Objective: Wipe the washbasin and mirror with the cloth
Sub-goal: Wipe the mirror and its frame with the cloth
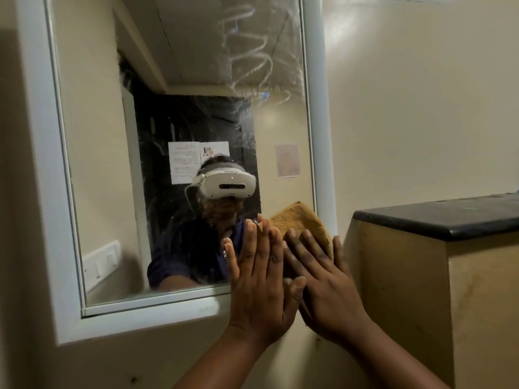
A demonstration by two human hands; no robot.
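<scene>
A white-framed mirror [179, 113] hangs on the cream wall, its glass streaked with wipe marks at the upper right. A tan cloth [302, 223] lies against the mirror's lower right corner. My right hand [323, 279] presses flat on the cloth with straight fingers. My left hand [259, 273] lies flat beside it on the glass and lower frame, fingers straight, its thumb over the right hand. The washbasin is out of view.
A beige cabinet [421, 290] with a black top [455, 217] juts out from the wall just right of the mirror, close to my right hand. The mirror reflects a person wearing a white headset, a dark doorway with paper notices and a switch plate.
</scene>
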